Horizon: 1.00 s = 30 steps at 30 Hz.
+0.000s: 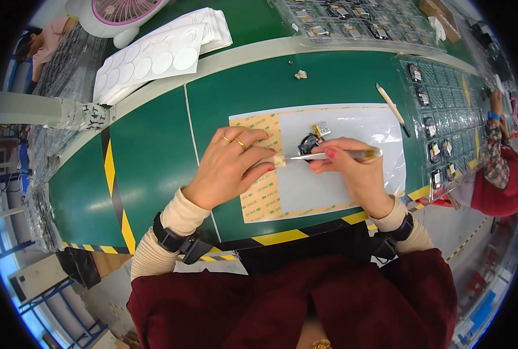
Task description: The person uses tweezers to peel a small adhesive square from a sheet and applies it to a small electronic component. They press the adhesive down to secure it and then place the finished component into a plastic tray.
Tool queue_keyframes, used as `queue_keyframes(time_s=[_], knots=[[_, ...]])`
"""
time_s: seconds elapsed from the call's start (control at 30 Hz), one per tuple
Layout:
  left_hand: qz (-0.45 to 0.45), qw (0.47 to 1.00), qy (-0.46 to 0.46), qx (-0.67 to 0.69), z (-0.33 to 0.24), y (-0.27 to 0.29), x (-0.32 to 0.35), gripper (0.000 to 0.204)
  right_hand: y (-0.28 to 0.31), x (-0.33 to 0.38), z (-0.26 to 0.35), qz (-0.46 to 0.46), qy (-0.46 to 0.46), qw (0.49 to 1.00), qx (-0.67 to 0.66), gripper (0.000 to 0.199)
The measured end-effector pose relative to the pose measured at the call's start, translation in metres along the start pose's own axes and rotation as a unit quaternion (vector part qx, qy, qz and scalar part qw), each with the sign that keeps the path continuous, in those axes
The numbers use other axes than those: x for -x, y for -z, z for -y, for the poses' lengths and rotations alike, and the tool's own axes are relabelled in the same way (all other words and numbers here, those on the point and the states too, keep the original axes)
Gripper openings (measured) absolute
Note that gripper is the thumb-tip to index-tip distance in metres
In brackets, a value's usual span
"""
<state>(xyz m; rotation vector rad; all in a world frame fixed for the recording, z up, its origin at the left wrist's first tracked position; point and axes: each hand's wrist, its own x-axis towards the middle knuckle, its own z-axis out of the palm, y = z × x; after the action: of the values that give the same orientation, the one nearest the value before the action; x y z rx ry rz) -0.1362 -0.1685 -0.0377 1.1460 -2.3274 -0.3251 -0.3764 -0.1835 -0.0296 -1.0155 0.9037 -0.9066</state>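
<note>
My right hand (353, 168) grips a slim metal tool that looks like tweezers (305, 156), its tip pointing left. The tip meets a small tan piece of tape (280, 161). Thumb and index finger of my left hand (228, 166) close on that piece's left edge; the other fingers rest, curled, over the adhesive liner sheet (262, 200), a white sheet with a tan printed strip. Just behind the tool sits a round black device part (310, 144), partly hidden by my right hand, with a small silver-and-yellow battery (321, 129) beside it.
A pen-like cutter (392, 109) lies right of the sheet. Farther right, a clear tray (445, 110) holds several black parts; another parts tray (352, 29) stands at the back. White sticker sheets (154, 58) and a fan (122, 14) are back left. A co-worker (494, 174) is at right.
</note>
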Motion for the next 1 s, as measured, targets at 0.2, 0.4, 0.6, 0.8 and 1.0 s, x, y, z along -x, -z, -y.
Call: queue_keyframes(time_s=[0.2,0.4,0.6,0.8,1.0], knots=[[0.007,0.999,0.027,-0.035,-0.018,0.005,-0.015,0.020,0.019,-0.016,0.019,-0.061,0.048,0.994,-0.078,0.016],[0.015,0.985,0.155,-0.069,-0.053,-0.020,-0.056,0.030,0.014,-0.049,0.017,-0.061,0.125,0.976,-0.169,0.017],[0.046,0.971,0.212,0.102,-0.030,-0.024,-0.054,0.029,0.015,-0.050,0.017,-0.041,0.140,0.970,-0.194,0.016],[0.002,0.663,0.470,0.582,-0.022,-0.002,-0.062,0.020,0.006,-0.053,0.029,-0.006,0.160,0.976,-0.148,0.022],[-0.048,0.571,0.414,0.707,-0.010,0.001,-0.049,0.020,0.003,-0.056,0.017,0.021,0.185,0.978,-0.097,0.024]])
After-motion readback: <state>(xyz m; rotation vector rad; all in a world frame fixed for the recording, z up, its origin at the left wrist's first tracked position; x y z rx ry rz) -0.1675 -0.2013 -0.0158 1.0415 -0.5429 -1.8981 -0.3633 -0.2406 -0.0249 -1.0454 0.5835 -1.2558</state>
